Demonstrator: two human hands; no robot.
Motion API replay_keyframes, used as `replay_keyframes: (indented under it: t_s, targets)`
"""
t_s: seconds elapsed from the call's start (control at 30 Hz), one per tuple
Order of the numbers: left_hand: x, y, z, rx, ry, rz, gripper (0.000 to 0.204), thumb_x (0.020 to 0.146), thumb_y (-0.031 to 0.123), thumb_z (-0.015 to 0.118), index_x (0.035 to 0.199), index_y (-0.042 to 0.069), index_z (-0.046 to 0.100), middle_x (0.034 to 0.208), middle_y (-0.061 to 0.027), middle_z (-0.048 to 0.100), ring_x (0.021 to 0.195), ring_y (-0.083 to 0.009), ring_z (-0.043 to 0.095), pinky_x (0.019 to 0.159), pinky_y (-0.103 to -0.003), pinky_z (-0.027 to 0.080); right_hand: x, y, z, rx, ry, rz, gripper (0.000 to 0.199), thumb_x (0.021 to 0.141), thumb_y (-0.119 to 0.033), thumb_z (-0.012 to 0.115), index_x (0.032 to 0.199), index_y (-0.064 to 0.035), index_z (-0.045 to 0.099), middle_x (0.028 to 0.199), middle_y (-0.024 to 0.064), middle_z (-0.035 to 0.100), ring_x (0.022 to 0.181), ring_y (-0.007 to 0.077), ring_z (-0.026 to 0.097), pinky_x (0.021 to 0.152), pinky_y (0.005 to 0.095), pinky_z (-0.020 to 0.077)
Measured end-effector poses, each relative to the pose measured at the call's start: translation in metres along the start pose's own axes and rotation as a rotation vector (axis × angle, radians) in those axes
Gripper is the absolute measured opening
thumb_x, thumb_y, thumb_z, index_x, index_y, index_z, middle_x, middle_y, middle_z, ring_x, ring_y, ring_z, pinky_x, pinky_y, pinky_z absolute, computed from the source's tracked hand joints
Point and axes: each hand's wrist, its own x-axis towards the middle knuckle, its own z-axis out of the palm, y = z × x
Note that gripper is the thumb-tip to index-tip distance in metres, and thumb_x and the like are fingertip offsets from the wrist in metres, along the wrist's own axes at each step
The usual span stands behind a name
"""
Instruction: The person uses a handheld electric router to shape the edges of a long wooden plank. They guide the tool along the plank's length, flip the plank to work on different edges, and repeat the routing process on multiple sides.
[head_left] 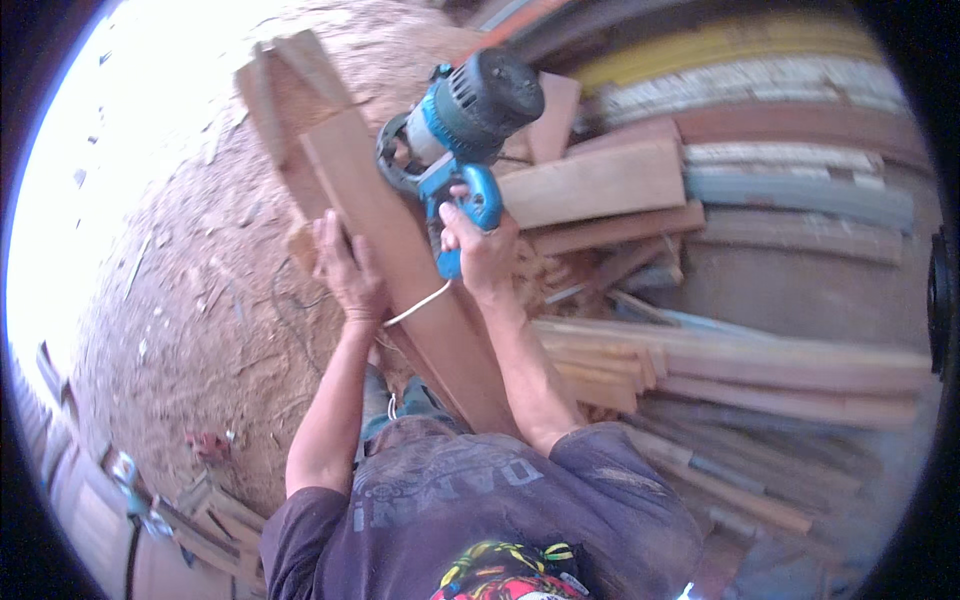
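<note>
A blue router (440,120) with a dark motor housing is tilted on a long wooden board (400,240), its round base against the board's right side. My right hand (480,250) is closed around the router's blue D-shaped handle. My left hand (348,268) lies on the board's left edge, fingers stretched out and slightly apart; its thumb is not clearly visible. A white cord (420,304) crosses the board below the router. The board slopes from the far left toward my body, its near end beside my waist.
Rough wooden pieces (280,90) support the board's far end. Sawdust-covered ground (190,290) spreads to the left. Stacked planks (600,185) and more lumber (740,350) fill the right side. Wood scraps (215,520) lie at the lower left, near a small red object (207,445).
</note>
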Motion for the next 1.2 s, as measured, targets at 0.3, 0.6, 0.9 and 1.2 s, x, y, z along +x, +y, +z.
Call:
replay_keyframes:
  t_s: [0.3,0.6,0.9,1.2]
  targets:
    - [-0.001,0.000,-0.002,-0.002,-0.009,0.029,0.062,0.112,0.037,0.047,0.163,0.002,0.041,0.166,-0.0247,0.044,0.160,-0.0432,0.031,0.131,-0.054,0.022,-0.197,0.017,-0.161,0.159,0.489,0.190,0.031,0.092,-0.006,0.078,0.120,-0.0029,0.065,0.080,0.0029,0.060,0.062,0.0121,0.055,0.058,0.0308,0.0479]
    - [0.023,-0.033,0.003,0.065,-0.059,0.114,0.066,0.113,0.042,0.048,0.163,0.000,0.038,0.164,-0.0290,0.043,0.157,-0.0434,0.036,0.129,-0.051,0.028,-0.446,0.024,-0.246,0.192,0.851,0.262,0.034,0.091,-0.004,0.078,0.123,-0.0038,0.065,0.079,0.0044,0.060,0.061,0.0136,0.057,0.057,0.0332,0.0486]
    - [-0.145,0.040,-0.004,0.180,-0.512,0.643,0.057,0.103,0.030,0.067,0.155,0.012,0.052,0.158,-0.0175,0.054,0.154,-0.0359,0.045,0.122,-0.054,0.035,-0.593,0.055,-0.285,0.293,0.784,0.272,0.028,0.095,-0.003,0.073,0.122,-0.0040,0.064,0.080,0.0051,0.060,0.060,0.0131,0.056,0.056,0.0329,0.0484]
    - [-0.270,0.097,-0.048,0.381,-0.759,0.854,0.034,0.106,0.037,0.063,0.131,0.017,0.074,0.146,-0.0028,0.065,0.154,-0.0270,0.044,0.121,-0.058,0.029,-0.630,0.079,-0.350,0.278,0.607,0.306,0.028,0.099,-0.010,0.075,0.125,-0.0074,0.065,0.079,-0.0008,0.061,0.061,0.0096,0.054,0.056,0.0312,0.0456]
